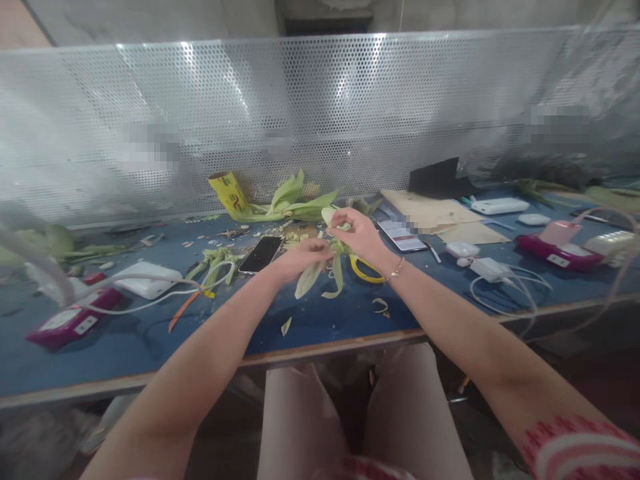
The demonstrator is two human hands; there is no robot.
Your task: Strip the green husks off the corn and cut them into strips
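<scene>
Several scraps (286,326) are lying toward the near edge of the worktop (320,335). Beyond them, the left hand (306,257) and right hand (359,231) are pinching a leafy plant piece (309,280) above the worktop, its leaves hanging below the fingers. To the left, green trimmings (214,261) are resting near a phone (261,255). Farther back, a larger leafy bunch (289,193) is lying by the perforated panel (320,93), apparently intact. Work is seemingly standing partway: fragments are lying detached, while the held piece is bearing leaves.

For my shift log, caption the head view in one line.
Left hand and right hand hold green leaves above a cluttered blue table, a dark-screened phone lying near the left hand.
</scene>
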